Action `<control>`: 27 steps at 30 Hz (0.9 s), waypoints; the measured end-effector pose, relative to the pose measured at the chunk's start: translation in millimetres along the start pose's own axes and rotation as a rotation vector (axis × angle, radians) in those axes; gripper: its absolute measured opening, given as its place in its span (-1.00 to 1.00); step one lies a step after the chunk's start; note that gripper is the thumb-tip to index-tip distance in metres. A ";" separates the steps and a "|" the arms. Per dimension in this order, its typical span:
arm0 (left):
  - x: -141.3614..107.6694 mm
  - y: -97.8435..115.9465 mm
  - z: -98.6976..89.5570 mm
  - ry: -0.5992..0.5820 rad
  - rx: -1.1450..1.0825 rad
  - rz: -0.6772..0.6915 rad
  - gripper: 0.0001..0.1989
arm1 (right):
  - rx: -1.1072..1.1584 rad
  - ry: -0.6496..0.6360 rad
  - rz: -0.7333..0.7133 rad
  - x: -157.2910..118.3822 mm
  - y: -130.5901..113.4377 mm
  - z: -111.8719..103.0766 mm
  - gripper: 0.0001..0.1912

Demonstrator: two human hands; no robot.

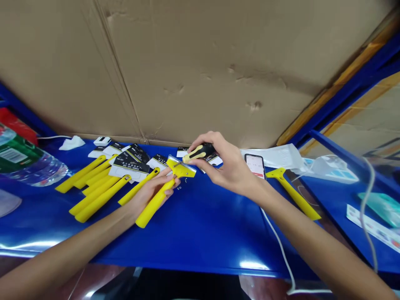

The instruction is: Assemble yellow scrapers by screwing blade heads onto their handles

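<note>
left hand (150, 196) wrapped around yellow plastic scraper (154, 204), over blue metal bench (200, 237) | right hand (228, 164), at scraper's 1 o'clock, gripping black-and-yellow screwdriver (198, 152) | screwdriver tip hard to make out

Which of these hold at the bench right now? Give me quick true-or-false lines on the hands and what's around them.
1. The right hand holds a black-and-yellow screwdriver. True.
2. The left hand grips a yellow scraper. True.
3. The phone lies left of the left hand. False: it lies just beyond and to the right of the right hand.
4. The loose scrapers lie on a wooden bench. False: the bench is blue.
5. Another scraper lies to the right of the phone. True.
</note>
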State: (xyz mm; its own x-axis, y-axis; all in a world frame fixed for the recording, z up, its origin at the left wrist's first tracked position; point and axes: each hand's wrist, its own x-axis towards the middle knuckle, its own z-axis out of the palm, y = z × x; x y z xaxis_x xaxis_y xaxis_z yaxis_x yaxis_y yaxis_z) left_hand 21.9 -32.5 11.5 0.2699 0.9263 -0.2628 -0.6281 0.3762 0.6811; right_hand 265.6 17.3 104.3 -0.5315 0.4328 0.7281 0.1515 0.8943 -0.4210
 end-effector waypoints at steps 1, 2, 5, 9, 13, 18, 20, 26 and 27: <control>-0.2 0.9 -0.6 0.000 0.007 0.012 -0.63 | -0.042 0.015 -0.005 2.2 0.6 0.2 -0.79; -0.4 1.6 -1.4 0.004 0.009 0.021 -0.62 | -0.071 0.025 -0.003 4.2 1.1 0.9 -0.77; -0.7 2.4 -3.6 0.009 -0.002 0.041 -0.58 | -0.020 -0.020 -0.003 10.1 1.8 3.5 -0.68; -2.2 1.7 -4.1 0.000 0.016 0.039 -0.58 | 0.093 -0.080 -0.047 18.5 0.1 6.4 -0.70; -5.1 0.3 -5.2 -0.055 0.013 0.048 -0.63 | -0.052 -0.051 -0.106 25.7 -7.0 11.4 -0.73; -8.4 0.7 -10.3 -0.117 0.000 0.045 -0.71 | 0.098 -0.107 0.049 30.3 -17.0 20.7 -0.72; -9.4 1.7 -12.5 -0.146 -0.036 0.033 -0.70 | 0.141 -0.057 0.126 29.8 -17.5 27.0 -0.69; -14.1 5.8 -14.9 -0.207 -0.080 -0.036 -0.61 | 0.092 0.125 0.248 17.8 -25.6 44.4 -0.51; -15.3 6.2 -14.3 -0.212 -0.081 -0.047 -0.58 | 0.055 0.142 0.247 15.0 -28.8 46.1 -0.51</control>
State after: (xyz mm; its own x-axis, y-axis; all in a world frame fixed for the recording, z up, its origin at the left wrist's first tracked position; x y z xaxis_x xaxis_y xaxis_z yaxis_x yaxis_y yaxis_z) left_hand 3.5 -44.1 10.0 0.4421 0.8863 -0.1380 -0.6654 0.4273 0.6121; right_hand 214.8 -7.2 102.5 -0.3618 0.6521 0.6663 0.2141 0.7537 -0.6214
